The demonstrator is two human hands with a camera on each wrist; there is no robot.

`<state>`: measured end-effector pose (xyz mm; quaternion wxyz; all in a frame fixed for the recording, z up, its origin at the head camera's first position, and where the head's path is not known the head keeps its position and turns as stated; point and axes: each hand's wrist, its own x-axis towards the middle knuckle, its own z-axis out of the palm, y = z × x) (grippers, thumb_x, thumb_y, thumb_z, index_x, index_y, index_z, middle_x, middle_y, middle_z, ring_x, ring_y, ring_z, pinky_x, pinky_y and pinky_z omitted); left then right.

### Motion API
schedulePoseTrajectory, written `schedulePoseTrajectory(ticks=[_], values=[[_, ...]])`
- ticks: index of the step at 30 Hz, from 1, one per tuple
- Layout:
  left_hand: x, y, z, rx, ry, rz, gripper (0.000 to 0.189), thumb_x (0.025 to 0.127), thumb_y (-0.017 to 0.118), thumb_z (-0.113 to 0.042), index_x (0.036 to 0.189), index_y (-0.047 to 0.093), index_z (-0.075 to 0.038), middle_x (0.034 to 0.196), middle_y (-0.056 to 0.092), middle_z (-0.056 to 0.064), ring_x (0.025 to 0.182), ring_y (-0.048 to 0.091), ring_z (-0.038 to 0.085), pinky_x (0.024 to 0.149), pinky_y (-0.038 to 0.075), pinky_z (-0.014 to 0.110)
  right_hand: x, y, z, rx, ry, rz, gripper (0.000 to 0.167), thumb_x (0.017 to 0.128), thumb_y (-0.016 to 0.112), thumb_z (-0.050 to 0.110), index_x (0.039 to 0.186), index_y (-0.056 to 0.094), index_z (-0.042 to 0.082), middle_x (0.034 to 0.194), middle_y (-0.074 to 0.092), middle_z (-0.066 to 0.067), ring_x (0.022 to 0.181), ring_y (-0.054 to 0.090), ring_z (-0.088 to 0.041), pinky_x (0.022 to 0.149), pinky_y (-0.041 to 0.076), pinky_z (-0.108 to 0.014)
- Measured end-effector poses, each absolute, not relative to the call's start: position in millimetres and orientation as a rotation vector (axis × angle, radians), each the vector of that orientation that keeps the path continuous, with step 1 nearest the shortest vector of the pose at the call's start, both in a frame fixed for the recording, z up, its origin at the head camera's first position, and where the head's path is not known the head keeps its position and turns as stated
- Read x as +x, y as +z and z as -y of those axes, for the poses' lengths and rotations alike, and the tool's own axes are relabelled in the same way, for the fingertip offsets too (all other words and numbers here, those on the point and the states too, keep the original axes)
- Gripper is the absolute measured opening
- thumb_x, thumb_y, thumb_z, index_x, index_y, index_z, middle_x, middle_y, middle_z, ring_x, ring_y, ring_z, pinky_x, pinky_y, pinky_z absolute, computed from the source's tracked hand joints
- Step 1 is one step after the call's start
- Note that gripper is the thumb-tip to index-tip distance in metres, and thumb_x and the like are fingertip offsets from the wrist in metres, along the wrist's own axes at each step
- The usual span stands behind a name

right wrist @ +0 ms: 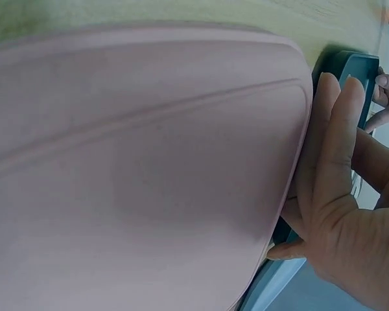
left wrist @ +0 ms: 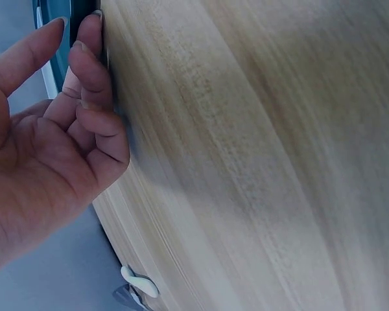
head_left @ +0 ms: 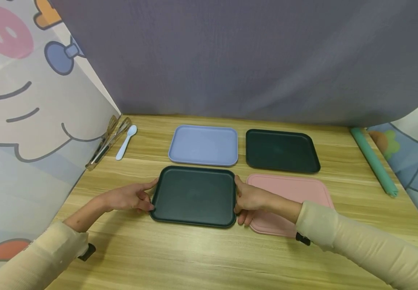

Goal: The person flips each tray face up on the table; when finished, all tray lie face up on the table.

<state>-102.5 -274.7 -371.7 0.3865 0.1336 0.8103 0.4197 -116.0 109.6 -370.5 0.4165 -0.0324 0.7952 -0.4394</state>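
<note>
Both hands hold a dark green tray (head_left: 194, 195) by its short sides at the middle of the wooden table. My left hand (head_left: 127, 197) grips the left rim; in the left wrist view its lower fingers curl beside the tray's edge (left wrist: 56, 13). At the right rim, my right hand (head_left: 252, 197) grips with fingers spread along the side. A pink tray (head_left: 292, 188) lies under the right wrist, partly covered by it. The right wrist view shows this pink tray (right wrist: 149, 168) large, with the right hand (right wrist: 350, 194) between it and the green tray (right wrist: 351, 65).
Behind are a blue tray (head_left: 203, 145) and a second dark green tray (head_left: 281, 151). A light blue spoon (head_left: 126, 141) and metal utensils with dark handles (head_left: 107, 141) lie at the back left. A green roll (head_left: 373, 163) lies along the right edge. A grey curtain (head_left: 230, 60) hangs behind.
</note>
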Motion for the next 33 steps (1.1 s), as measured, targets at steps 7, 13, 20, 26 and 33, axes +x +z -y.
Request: schedulePoseTrajectory(ticks=[7, 13, 20, 26, 33], values=[[-101.8, -371.1, 273.3, 0.316, 1.048, -2.082, 0.099, 0.096, 0.068, -0.019, 0.16, -0.005, -0.001, 0.072, 0.058, 0.002, 0.066, 0.051, 0.013, 0.063, 0.044, 0.027, -116.3, -369.0, -110.0, -0.063, -1.113, -1.987, 0.113, 0.088, 0.062, -0.01, 0.158, -0.024, 0.013, 0.065, 0.068, -0.022, 0.046, 0.064, -0.018, 0.051, 0.058, -0.037], [-101.8, -358.0, 271.3, 0.332, 1.006, -2.142, 0.095, 0.096, 0.066, -0.018, 0.158, -0.002, 0.006, 0.088, 0.072, 0.006, 0.084, 0.064, 0.017, 0.077, 0.051, 0.032, -117.7, -357.0, -121.2, -0.091, -1.174, -1.961, 0.114, 0.089, 0.065, -0.002, 0.157, -0.026, 0.012, 0.081, 0.071, -0.025, 0.05, 0.066, -0.019, 0.052, 0.058, -0.036], [-107.6, -334.3, 252.7, 0.338, 0.934, -2.303, 0.081, 0.1, 0.063, -0.03, 0.16, 0.017, -0.002, 0.099, 0.068, 0.011, 0.088, 0.062, 0.022, 0.077, 0.05, 0.037, -119.1, -335.4, -160.2, -0.136, -1.131, -2.061, 0.105, 0.093, 0.069, 0.018, 0.162, -0.011, 0.015, 0.095, 0.068, -0.019, 0.068, 0.072, -0.025, 0.061, 0.059, -0.038], [-113.9, -324.7, 203.0, 0.467, 0.871, -2.311, 0.075, 0.103, 0.058, -0.035, 0.161, 0.018, -0.009, 0.105, 0.069, 0.012, 0.086, 0.062, 0.022, 0.069, 0.049, 0.034, -118.1, -317.8, -220.9, -0.189, -1.039, -2.047, 0.104, 0.094, 0.07, 0.029, 0.163, -0.008, 0.019, 0.108, 0.064, -0.019, 0.085, 0.072, -0.031, 0.068, 0.06, -0.042], [-119.0, -321.1, 127.3, 0.495, 0.774, -2.262, 0.075, 0.102, 0.057, -0.041, 0.161, 0.021, -0.013, 0.105, 0.073, 0.003, 0.086, 0.068, 0.02, 0.069, 0.051, 0.03, -111.2, -311.0, -283.3, -0.11, -0.908, -2.083, 0.103, 0.095, 0.069, 0.029, 0.162, -0.009, 0.019, 0.114, 0.058, -0.014, 0.092, 0.065, -0.028, 0.062, 0.056, -0.039]])
